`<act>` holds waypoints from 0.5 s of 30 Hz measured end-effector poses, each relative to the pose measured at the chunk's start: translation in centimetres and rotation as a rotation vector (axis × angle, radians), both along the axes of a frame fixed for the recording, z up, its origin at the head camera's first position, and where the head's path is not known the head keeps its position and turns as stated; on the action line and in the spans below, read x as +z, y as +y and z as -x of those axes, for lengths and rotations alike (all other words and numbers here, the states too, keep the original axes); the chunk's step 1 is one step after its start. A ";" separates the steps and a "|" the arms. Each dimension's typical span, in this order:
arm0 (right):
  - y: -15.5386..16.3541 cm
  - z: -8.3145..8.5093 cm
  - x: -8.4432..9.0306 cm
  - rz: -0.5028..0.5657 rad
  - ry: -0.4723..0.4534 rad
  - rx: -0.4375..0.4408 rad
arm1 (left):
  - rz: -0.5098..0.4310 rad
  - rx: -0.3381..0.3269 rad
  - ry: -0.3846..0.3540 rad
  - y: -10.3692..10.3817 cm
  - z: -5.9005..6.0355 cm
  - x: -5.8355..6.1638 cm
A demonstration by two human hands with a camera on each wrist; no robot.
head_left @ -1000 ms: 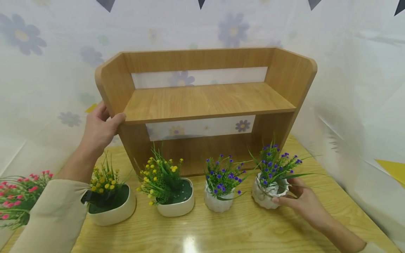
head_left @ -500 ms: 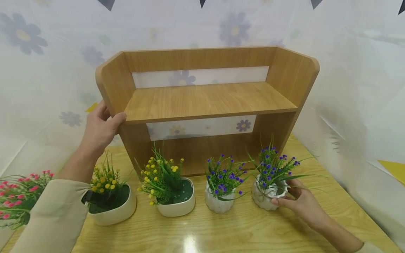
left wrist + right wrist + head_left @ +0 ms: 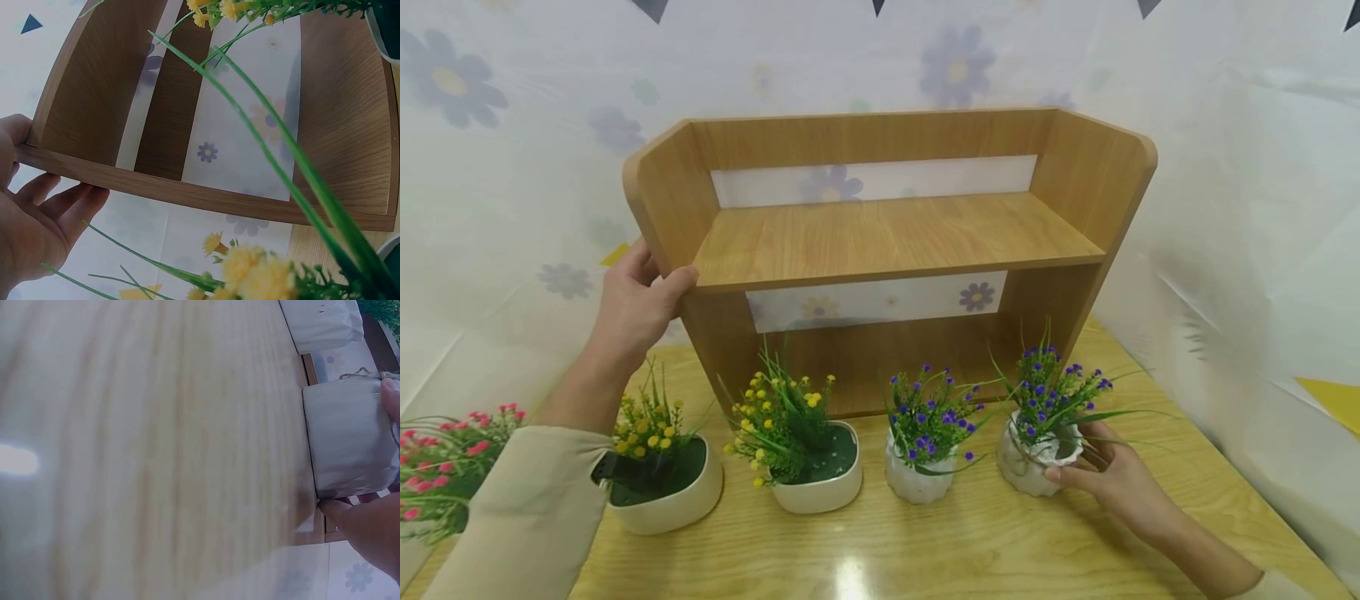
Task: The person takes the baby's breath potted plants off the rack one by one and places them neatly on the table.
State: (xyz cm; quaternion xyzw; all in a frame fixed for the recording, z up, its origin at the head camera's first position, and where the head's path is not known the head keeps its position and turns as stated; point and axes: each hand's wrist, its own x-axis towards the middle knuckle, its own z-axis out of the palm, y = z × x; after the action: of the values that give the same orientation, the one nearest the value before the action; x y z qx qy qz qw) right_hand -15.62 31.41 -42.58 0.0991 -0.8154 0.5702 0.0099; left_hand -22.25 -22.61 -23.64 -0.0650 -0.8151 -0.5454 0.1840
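My left hand (image 3: 638, 304) grips the left side panel of a two-tier wooden shelf (image 3: 880, 237), its thumb on the front edge at the upper board. In the left wrist view, fingers (image 3: 81, 203) curl behind that panel. At the right, my right hand (image 3: 1123, 483) holds a white flowerpot (image 3: 1026, 467) of purple flowers by its right side, thumb at the front near the rim. A twine bow is tied around this pot. In the right wrist view, the pot (image 3: 347, 437) stands on the table with fingers at both sides.
Left of the held pot stand another white pot (image 3: 917, 483) with purple flowers and two cream oval planters (image 3: 820, 497) with yellow flowers. Pink flowers (image 3: 445, 467) show at the far left. A floral curtain (image 3: 850, 58) hangs behind; everything stands on a wooden table (image 3: 925, 558).
The white pot in my right hand shifts very slightly on the table. My left hand keeps its grip on the shelf, and the other pots stay put.
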 end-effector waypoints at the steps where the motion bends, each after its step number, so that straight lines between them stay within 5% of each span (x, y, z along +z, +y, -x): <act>1: 0.0 0.0 0.0 -0.001 -0.002 0.001 | -0.001 0.000 0.000 0.0 0.0 0.0; 15: 0.4 0.0 0.0 0.021 -0.018 0.058 | 0.004 0.002 0.012 0.0 -0.2 -0.2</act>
State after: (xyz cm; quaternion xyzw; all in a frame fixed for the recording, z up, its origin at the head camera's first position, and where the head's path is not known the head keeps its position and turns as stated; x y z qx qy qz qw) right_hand -15.64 31.82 -42.53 0.1172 -0.8064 0.5795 -0.0128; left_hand -22.07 -22.57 -23.81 -0.0677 -0.8151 -0.5433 0.1894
